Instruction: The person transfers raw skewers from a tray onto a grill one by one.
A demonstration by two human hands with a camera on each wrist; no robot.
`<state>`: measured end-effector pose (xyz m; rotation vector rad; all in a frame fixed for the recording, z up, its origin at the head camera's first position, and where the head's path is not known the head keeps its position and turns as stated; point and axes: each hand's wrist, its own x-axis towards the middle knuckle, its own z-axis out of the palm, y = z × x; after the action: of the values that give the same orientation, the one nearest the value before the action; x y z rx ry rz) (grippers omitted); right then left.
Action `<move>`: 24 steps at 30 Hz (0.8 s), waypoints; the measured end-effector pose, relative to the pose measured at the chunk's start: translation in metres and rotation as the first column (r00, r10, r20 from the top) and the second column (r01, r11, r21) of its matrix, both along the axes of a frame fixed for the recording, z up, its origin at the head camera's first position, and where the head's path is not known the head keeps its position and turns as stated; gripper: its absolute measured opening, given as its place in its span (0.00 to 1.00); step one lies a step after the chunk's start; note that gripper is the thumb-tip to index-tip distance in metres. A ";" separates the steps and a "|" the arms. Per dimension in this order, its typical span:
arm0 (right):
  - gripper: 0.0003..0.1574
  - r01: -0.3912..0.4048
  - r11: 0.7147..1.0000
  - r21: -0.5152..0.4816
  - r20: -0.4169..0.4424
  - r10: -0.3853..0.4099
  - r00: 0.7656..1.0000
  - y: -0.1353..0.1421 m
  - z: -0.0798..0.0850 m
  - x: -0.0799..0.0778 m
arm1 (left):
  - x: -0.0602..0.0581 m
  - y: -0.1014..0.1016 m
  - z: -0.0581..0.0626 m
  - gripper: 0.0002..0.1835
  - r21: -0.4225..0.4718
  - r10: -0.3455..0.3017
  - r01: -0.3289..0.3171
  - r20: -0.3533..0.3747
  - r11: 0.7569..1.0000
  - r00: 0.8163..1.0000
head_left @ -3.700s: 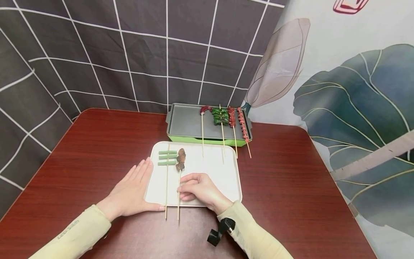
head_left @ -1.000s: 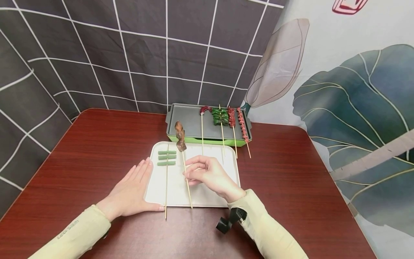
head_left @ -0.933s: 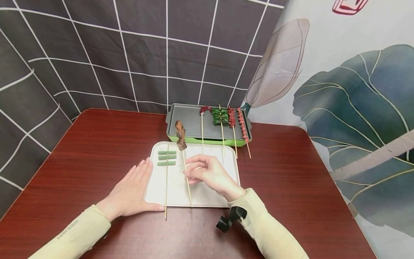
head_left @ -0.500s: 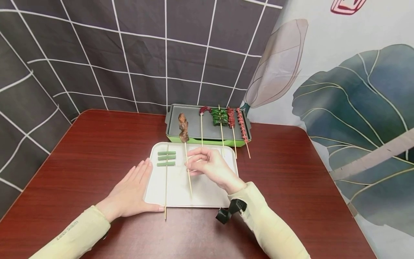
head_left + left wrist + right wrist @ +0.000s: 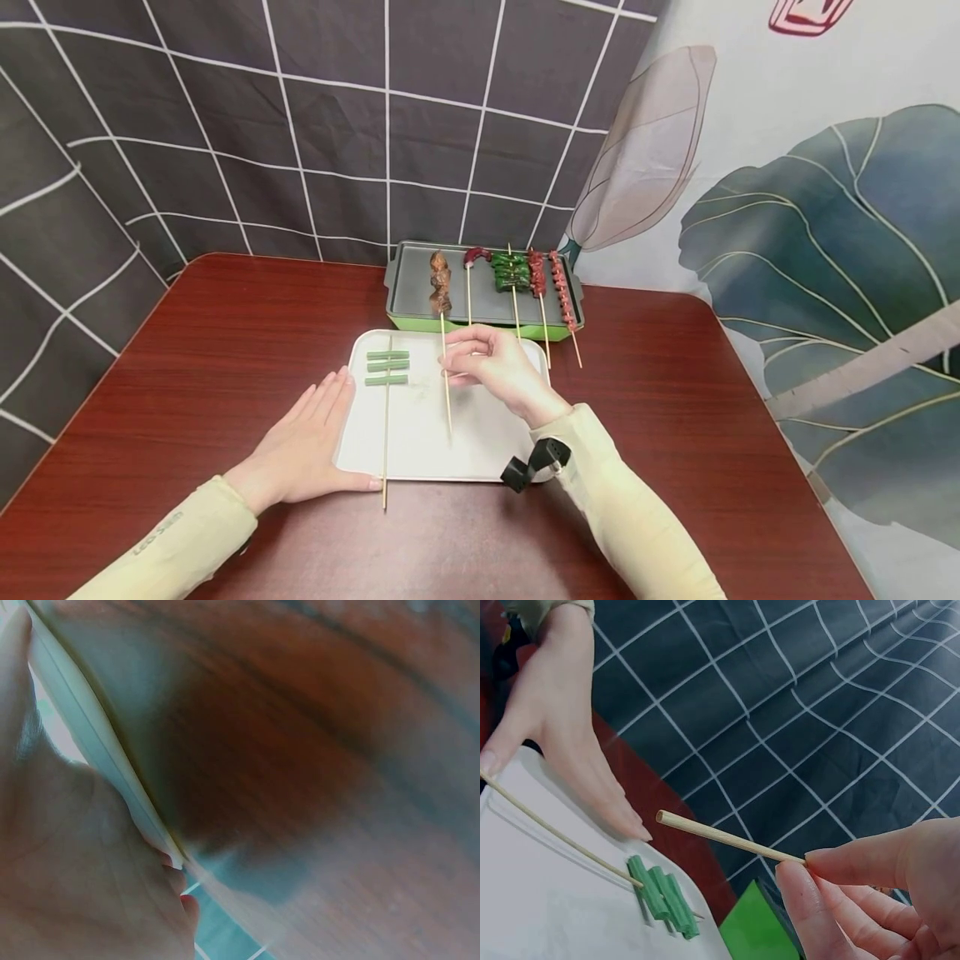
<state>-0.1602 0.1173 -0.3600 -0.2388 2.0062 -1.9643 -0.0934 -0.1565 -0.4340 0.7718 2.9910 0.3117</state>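
Between thumb and fingers my right hand (image 5: pixel 491 367) pinches the stick of a brown meat skewer (image 5: pixel 440 287). The meat end overlaps the grey grill plate (image 5: pixel 412 283), left of a dark red curled skewer (image 5: pixel 477 257); the stick slants back over the white tray (image 5: pixel 480 450). In the right wrist view the blunt end of the stick (image 5: pixel 712 834) juts out from the fingertips. My left hand (image 5: pixel 307 442) lies with straight fingers along the tray's left edge, thumb at its front left corner. A skewer of green bean pieces (image 5: pixel 387 367) lies on the tray beside it.
Right of the dark red one, a green pepper skewer (image 5: pixel 512 272), a red meat skewer (image 5: pixel 537 273) and a skewer of small pink pieces (image 5: pixel 562 292) lie on the grill, sticks over its front edge. A grid-patterned cloth (image 5: pixel 330 125) hangs behind the brown table (image 5: pixel 645 392).
My right hand has picked the brown meat skewer up from the tray and carried it forward and slightly right to the grill. The left hand has stayed put.
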 end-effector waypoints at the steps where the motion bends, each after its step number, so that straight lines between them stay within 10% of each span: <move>1: 0.18 0.002 1.000 0.001 -0.001 -0.002 1.000 0.000 0.001 -0.001 | 0.000 0.000 0.000 0.71 0.000 0.000 0.000 0.000 1.000 1.000; 24: 0.21 0.110 0.979 0.170 0.192 -0.142 0.971 -0.005 0.025 -0.076 | 0.001 0.000 0.002 0.71 -0.002 -0.005 0.005 -0.001 1.000 1.000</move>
<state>-0.2364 0.1121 -0.3352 0.1263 2.0711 -1.8059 -0.0923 -0.1562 -0.4315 0.7791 2.9900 0.3082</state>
